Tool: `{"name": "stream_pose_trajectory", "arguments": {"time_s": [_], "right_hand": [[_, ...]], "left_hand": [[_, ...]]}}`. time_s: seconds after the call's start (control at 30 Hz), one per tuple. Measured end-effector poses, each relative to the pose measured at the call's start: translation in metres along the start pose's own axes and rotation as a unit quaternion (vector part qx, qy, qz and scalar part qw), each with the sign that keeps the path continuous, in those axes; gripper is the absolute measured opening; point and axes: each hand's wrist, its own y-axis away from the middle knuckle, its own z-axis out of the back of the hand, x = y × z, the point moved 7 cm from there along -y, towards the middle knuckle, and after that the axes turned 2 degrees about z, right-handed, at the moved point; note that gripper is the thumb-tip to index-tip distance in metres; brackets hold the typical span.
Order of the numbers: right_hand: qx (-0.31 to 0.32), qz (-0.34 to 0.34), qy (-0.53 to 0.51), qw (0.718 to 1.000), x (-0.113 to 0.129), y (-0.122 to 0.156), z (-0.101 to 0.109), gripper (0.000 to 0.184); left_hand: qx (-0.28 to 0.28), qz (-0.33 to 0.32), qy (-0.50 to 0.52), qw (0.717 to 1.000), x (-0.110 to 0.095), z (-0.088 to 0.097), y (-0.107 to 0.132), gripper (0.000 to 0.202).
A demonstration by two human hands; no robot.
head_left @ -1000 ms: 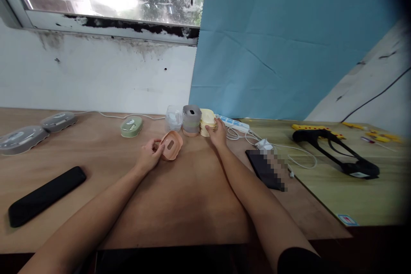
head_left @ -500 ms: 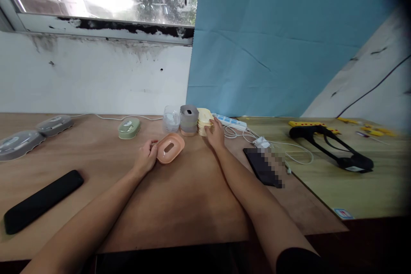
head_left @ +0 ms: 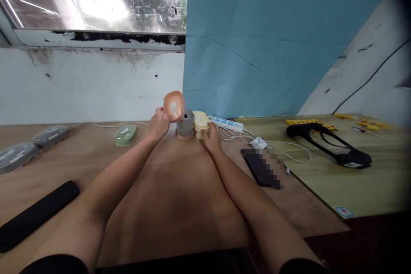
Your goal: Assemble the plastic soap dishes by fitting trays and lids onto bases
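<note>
My left hand (head_left: 159,122) is closed on the edge of a shallow orange plastic lid (head_left: 169,111) with a slot in its middle. It holds the lid raised and tilted, in front of the clear plastic pieces (head_left: 171,130) and partly over the grey stack (head_left: 185,127). My right hand (head_left: 212,136) has its fingers bent against the right side of a stack of pale yellow plastic lids (head_left: 201,120). The yellow stack stands upright beside the grey one. Part of the clear pieces is hidden behind the orange lid and my left hand.
A green lidded box (head_left: 126,135) and two grey lidded cases (head_left: 51,135) lie to the left, with a long black case (head_left: 38,216) nearer. On the right are a power strip (head_left: 226,123), white cables, a dark flat object (head_left: 261,171) and a black strap-like frame (head_left: 327,145).
My left hand has lifted the orange lid from low over the table, up and slightly right, tilting it. My right hand stays at the yellow stack. The view has shifted slightly.
</note>
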Motion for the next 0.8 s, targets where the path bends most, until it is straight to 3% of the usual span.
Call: {"name": "stream_pose_trajectory", "arguments": {"time_s": [0.17,0.33,0.57,0.8], "right_hand": [[0.004,0.000,0.003,1.000,0.004,0.003,0.004,0.044],[0.010,-0.002,-0.003,1.000,0.004,0.003,0.004,0.044],[0.007,-0.001,0.004,1.000,0.001,0.002,0.002,0.044],[0.010,-0.001,-0.004,1.000,0.002,0.003,0.002,0.044]], "left_hand": [[0.051,0.073,-0.073,0.993,-0.027,-0.043,-0.044,0.039],[0.136,0.092,-0.138,0.977,-0.028,-0.074,-0.047,0.033],[0.142,0.083,-0.203,0.965,-0.026,-0.079,-0.038,0.049],[0.164,-0.015,-0.276,0.947,-0.032,-0.077,-0.022,0.081]]}}
